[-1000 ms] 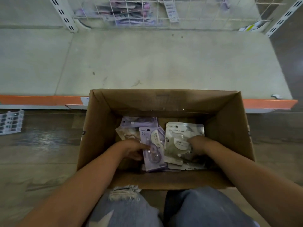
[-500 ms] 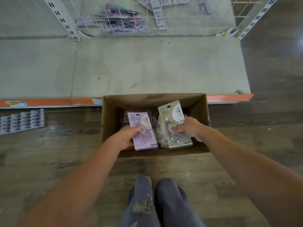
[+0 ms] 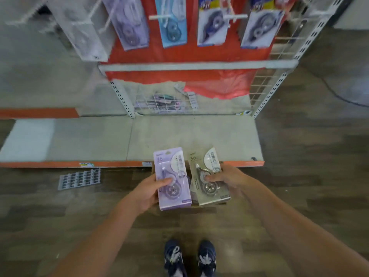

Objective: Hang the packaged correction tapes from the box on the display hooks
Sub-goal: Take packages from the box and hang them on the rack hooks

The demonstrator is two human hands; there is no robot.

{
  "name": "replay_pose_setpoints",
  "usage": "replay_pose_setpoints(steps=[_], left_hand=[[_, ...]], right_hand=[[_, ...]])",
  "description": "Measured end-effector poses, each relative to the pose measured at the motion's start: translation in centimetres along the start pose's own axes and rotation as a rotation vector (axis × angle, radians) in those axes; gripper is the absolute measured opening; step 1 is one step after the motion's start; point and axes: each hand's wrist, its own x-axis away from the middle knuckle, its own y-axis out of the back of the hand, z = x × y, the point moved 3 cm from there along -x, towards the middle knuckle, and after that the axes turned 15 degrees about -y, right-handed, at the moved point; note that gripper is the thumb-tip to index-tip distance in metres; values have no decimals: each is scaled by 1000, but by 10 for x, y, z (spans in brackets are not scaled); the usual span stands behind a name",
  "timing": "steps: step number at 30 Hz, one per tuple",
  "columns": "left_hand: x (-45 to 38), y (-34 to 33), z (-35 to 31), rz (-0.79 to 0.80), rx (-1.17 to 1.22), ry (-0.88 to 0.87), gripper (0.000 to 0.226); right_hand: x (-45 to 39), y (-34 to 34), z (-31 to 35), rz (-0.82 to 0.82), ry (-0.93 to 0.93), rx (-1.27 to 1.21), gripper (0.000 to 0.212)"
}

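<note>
My left hand (image 3: 148,191) grips a stack of purple packaged correction tapes (image 3: 171,172), thumb on the front. A stack of grey-beige packaged correction tapes (image 3: 209,188) is held in my right hand (image 3: 227,178). Both stacks are held upright at waist height, side by side. The cardboard box (image 3: 207,206) is almost wholly hidden behind them, with only slivers showing. Above, white display hooks (image 3: 159,17) stick out from a red back panel, carrying purple, blue and white tape packs (image 3: 171,23).
A low grey shelf (image 3: 179,136) with an orange front edge runs across in front of me. A wire basket (image 3: 165,102) with loose packs sits at its back. A strip of price tags (image 3: 79,178) lies on the wooden floor to the left. My shoes (image 3: 189,256) are below.
I have stood up from the box. Both hands lifted their packs out of the box and raised them; the view now takes in the hooks above the shelf.
</note>
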Motion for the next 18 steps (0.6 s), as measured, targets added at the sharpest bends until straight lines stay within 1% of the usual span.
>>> replay_pose_setpoints(steps=[3, 6, 8, 10, 13, 15, 18], left_hand=[[32, -13, -43, -38, 34, -66, 55], [55, -24, -83, -30, 40, -152, 52], [67, -32, -112, -60, 21, -213, 49], [81, -40, -140, -95, 21, -279, 46], [101, -49, -174, -90, 22, -369, 38], [113, -50, -193, -95, 37, -432, 34], [132, -52, -219, -99, 84, -521, 39]], right_hand=[[53, -8, 28, 48, 65, -31, 24], [102, -15, 54, 113, 147, -88, 26], [129, -18, 72, 128, 205, -79, 28], [154, -19, 88, 108, 267, -60, 31], [185, -20, 108, 71, 344, -81, 33], [203, -23, 121, 83, 404, -104, 35], [228, -33, 140, 104, 488, -121, 29]])
